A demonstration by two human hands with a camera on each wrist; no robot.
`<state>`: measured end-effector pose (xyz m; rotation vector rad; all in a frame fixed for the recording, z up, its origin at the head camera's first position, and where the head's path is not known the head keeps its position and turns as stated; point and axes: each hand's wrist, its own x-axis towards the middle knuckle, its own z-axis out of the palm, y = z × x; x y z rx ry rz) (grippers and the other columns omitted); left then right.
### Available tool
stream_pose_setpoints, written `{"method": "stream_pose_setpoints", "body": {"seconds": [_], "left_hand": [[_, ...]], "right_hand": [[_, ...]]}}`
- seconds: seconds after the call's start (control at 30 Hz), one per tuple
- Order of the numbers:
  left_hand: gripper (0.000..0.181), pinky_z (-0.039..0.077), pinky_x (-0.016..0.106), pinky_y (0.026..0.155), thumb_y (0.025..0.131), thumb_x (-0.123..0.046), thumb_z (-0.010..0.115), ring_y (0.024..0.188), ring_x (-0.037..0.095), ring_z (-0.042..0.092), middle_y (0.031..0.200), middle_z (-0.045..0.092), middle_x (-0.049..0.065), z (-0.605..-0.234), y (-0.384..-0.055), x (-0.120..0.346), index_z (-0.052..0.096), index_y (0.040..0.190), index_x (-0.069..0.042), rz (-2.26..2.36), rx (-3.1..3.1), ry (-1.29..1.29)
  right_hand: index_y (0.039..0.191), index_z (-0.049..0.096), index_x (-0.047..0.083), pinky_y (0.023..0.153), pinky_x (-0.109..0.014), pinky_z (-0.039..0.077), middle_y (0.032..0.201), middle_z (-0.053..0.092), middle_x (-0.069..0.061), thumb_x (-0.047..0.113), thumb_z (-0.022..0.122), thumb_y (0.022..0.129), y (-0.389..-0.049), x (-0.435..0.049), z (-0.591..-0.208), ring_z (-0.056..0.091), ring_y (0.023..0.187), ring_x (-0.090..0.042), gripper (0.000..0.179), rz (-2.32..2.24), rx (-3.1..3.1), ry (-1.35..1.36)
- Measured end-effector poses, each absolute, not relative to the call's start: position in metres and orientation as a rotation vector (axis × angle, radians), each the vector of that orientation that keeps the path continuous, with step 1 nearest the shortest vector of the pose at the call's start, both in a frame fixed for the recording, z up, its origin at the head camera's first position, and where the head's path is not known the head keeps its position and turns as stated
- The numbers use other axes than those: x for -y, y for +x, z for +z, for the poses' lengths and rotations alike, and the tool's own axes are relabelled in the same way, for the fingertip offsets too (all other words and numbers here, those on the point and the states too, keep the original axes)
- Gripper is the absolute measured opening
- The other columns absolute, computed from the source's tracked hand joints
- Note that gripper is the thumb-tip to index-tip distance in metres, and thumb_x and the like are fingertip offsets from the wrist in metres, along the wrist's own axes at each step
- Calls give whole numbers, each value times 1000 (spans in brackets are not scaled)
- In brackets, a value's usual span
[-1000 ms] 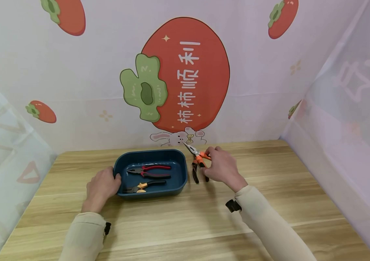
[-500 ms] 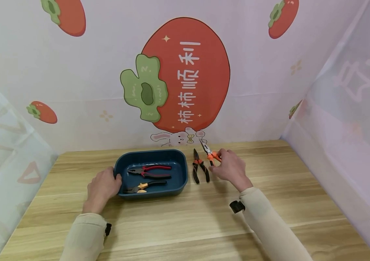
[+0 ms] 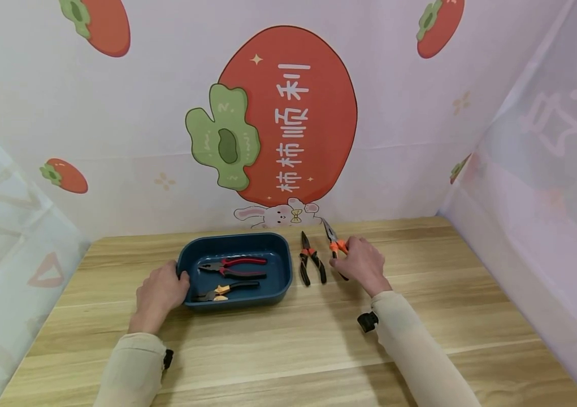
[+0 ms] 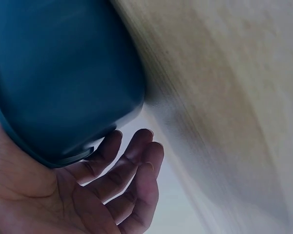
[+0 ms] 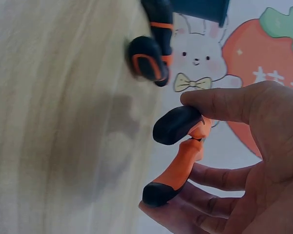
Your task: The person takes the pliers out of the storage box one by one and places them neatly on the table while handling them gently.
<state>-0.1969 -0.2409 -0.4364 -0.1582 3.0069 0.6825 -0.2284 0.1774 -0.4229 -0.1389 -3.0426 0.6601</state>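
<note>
My left hand (image 3: 161,291) grips the left end of a dark blue plastic bin (image 3: 239,304), its thumb over the rim; in the left wrist view the fingers (image 4: 145,187) curl under the rim outside. Two pairs of combination pliers lie inside: one with red-and-black handles (image 3: 244,261), one with yellow-and-black handles (image 3: 221,290). To the right of the bin, my right hand (image 3: 364,261) holds long-nose pliers (image 3: 334,245) by orange-and-black handles, tips pointing to the back wall. The right wrist view shows the thumb on one handle (image 5: 176,126) and fingers at the other.
Between the bin and my right hand, another pair of long-nose pliers (image 3: 306,254) with black-and-orange handles lies on the wooden table (image 3: 268,356), slightly spread. A printed cloth (image 3: 141,113) rises behind the table's back edge and along both sides.
My right hand has carried the orange-handled long-nose pliers a little to the right, off the other long-nose pliers, and turned their tips more upright in view. My left hand stays at the bin.
</note>
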Motion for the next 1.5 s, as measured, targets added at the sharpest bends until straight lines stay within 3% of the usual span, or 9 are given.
{"method": "stream_pose_setpoints", "body": {"seconds": [0.6,1.0,1.3,1.5], "left_hand": [[32,43,46,56,101,-23,46,70,35,57,94,63,25,-438,-197,240,57,109,6,696,-2995,-183],[31,44,46,57,101,-23,45,71,36,58,93,63,25,-439,-197,240,57,107,5,684,-2999,-182],[31,43,46,57,101,-23,45,70,36,57,92,63,24,-438,-197,240,57,106,5,698,-2998,-183],[31,43,46,56,101,-23,44,69,35,57,93,64,25,-438,-197,240,57,107,5,696,-2997,-184]], "right_hand": [[81,54,7,57,-39,34,77,52,-10,35,78,84,-239,-179,-436,46,64,-24,37,596,3122,-204],[70,46,11,55,-37,31,67,39,-4,36,76,85,-245,-175,-438,38,58,-20,42,564,3156,-233],[69,45,12,54,-37,30,67,40,-4,35,75,85,-246,-175,-440,37,58,-20,42,550,3159,-215],[77,52,8,57,-41,38,77,53,-11,36,76,85,-248,-175,-442,48,63,-25,38,518,3169,-209]]}}
